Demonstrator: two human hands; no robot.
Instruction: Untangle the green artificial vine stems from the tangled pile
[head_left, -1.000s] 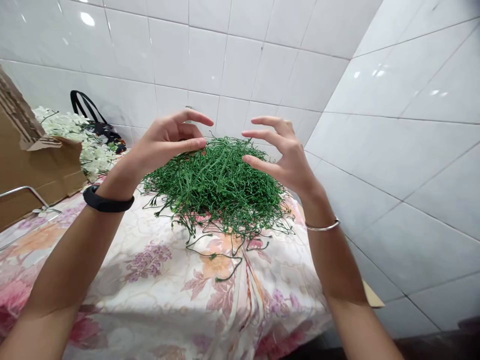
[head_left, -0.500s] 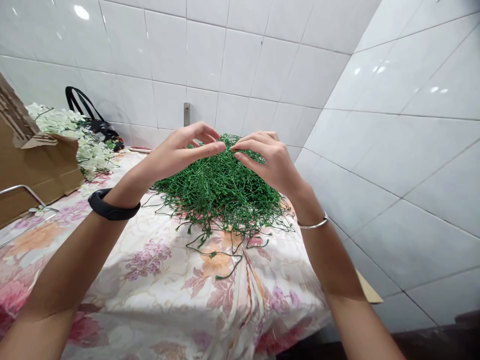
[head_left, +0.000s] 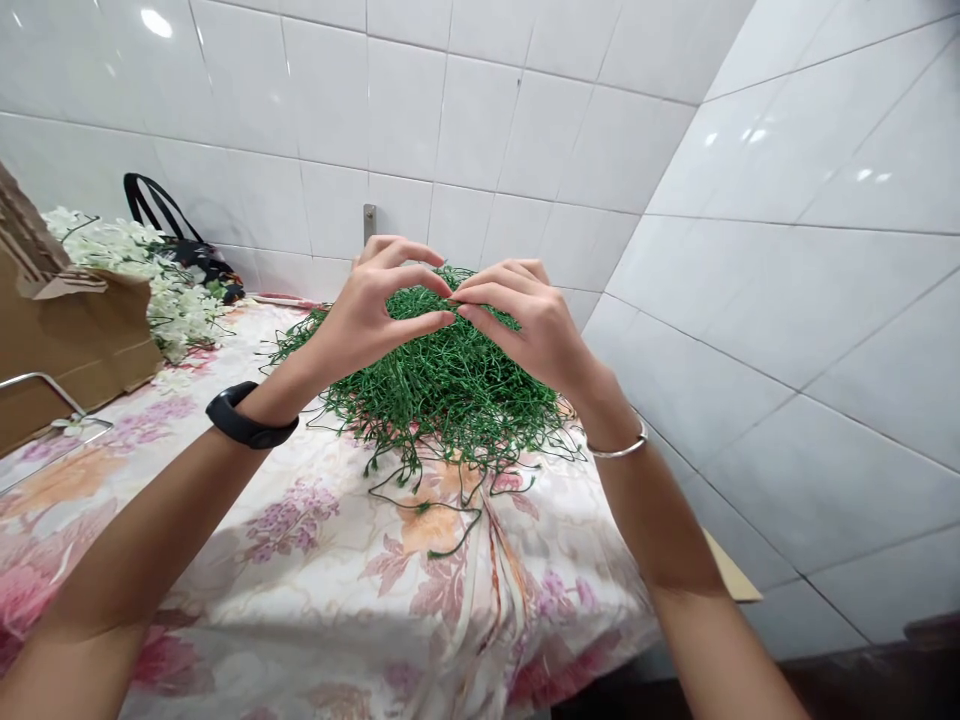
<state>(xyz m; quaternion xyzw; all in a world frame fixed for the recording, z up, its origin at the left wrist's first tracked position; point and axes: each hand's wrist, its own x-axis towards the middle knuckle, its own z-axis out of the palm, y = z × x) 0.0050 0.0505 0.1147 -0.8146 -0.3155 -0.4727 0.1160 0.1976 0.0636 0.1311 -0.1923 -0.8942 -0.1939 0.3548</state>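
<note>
A tangled heap of thin green stems (head_left: 457, 390) lies on the flowered cloth. Above its back part, my left hand (head_left: 390, 300) has thumb and forefinger apart in a C shape, their tips near my right fingertips; nothing shows clearly between them. My right hand (head_left: 525, 310) has its fingers bent and drawn together toward the thumb, with something too small to make out at the tips. A few loose stems trail from the heap toward the front.
At the left stand a cardboard box (head_left: 82, 340) and a bent metal wire piece (head_left: 71, 400). White artificial flowers (head_left: 180, 310) and a black bag (head_left: 199, 255) lie behind. Tiled walls (head_left: 420, 120) rise at the back and right. Flowered cloth (head_left: 315, 600) covers the table.
My left hand has turned more upright, and its forefinger and thumb have spread. My right hand has moved slightly left, its fingertips closer to the left hand.
</note>
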